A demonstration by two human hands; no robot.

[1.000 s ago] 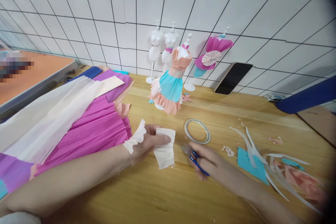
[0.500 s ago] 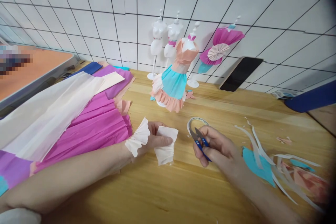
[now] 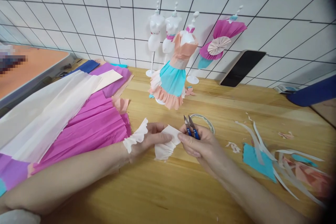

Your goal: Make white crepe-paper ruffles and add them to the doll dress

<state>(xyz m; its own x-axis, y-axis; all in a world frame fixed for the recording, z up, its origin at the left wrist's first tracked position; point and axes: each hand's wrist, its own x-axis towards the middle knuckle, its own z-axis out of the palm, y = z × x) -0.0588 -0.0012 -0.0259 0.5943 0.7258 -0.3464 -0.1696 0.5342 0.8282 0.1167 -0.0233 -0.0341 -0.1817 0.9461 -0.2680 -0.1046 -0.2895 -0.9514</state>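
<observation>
Partly done, with much lying loose

The left hand [image 3: 152,137] holds a white piece [image 3: 166,149] under its thumb, over the middle of the table [image 3: 157,196]. The right hand [image 3: 202,144] pinches the piece's right-hand corner in a narrow grip while carrying the snips [image 3: 195,133], blades upward and a little parted, clear of the piece. A scalloped frill [image 3: 136,135] sits across the left wrist; from this side I can't tell whether it goes all the way round.

Judging by the back row, two outfits look well along: a peach-and-blue dress [image 3: 172,77] with a ruffled hem, and a pink outfit [image 3: 227,29] with a pleated rosette. Two forms [image 3: 154,42] beside them are nearly bare, with just a band at the waist. Neither the white piece nor the frill is on any form. Just behind the right hand lies a tape ring [image 3: 208,121]; white strips [image 3: 258,141] and a blue scrap [image 3: 257,161] lie to the right, and pink paper [image 3: 102,122] to the left.
</observation>
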